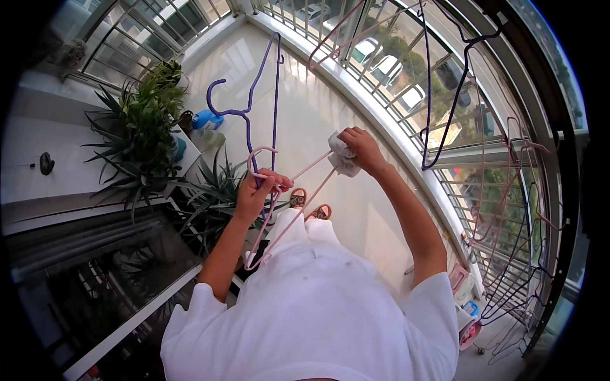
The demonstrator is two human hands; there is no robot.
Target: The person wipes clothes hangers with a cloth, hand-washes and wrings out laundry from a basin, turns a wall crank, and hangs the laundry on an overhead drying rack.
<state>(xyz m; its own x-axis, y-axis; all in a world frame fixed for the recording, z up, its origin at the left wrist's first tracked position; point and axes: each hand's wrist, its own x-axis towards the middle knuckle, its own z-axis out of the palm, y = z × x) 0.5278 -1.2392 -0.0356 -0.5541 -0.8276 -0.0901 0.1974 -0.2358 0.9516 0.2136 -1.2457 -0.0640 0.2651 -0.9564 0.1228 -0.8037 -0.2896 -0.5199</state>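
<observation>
Head view: left fingers [277, 180] clasp pink hanger [305, 204]; right fingers [353, 135], arm [410, 206] extended, clutch cloth [344, 166].

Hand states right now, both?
Left hand: closed, holding the pink hanger and purple hanger.
Right hand: closed, gripping the whitish cloth at the pink hanger's bars.

Ahead of the right hand [361, 149], open air above the pale floor [318, 101] leaves a lane — bounded by the purple hanger [276, 108] and the white sill [389, 120]. A hanging pink hanger [337, 30] obstructs its far end. Between the 2 hands, the held pink hanger [311, 166] and pale cloth [343, 166] bar passage; a spiky plant [219, 190] crowds the left hand's [257, 193] outer side.
</observation>
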